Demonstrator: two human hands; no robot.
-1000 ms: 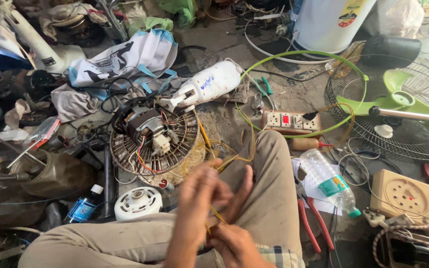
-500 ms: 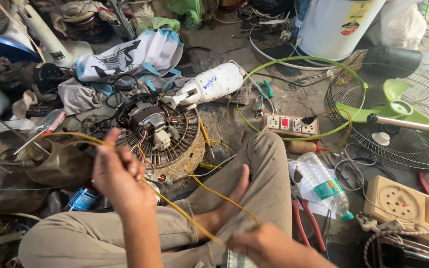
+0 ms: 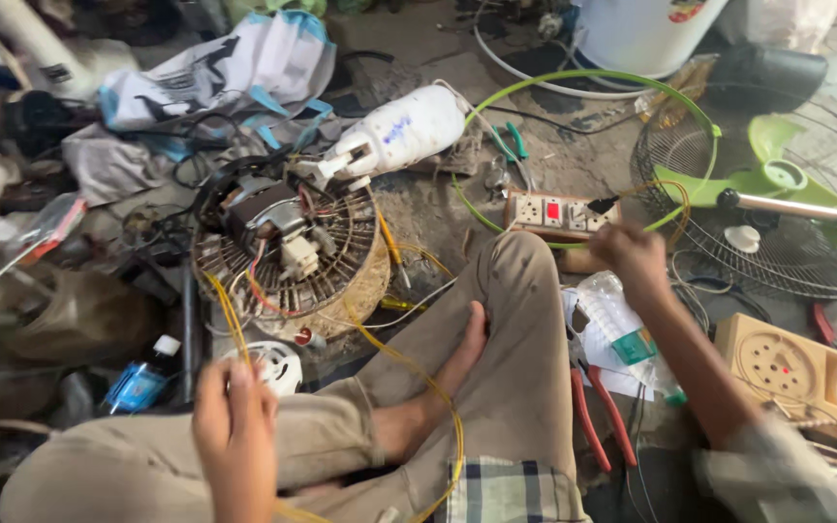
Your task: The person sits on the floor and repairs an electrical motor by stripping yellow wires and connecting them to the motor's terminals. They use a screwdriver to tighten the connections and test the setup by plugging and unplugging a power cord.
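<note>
Hands spread, right hand [image 3: 632,254] at socket strip [image 3: 559,213]

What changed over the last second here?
The hands, close together over the lap, parted: the right hand reached out to the power strip with the wire end, and the left hand moved left, gripping the yellow wire. The fan motor stayed put.

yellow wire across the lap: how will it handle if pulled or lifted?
Probably floppy: the yellow wire sags in a loose loop over the leg between the left hand and the fan motor. Likely light, as it is thin. It may snag, since it runs through clutter near the motor.
</note>
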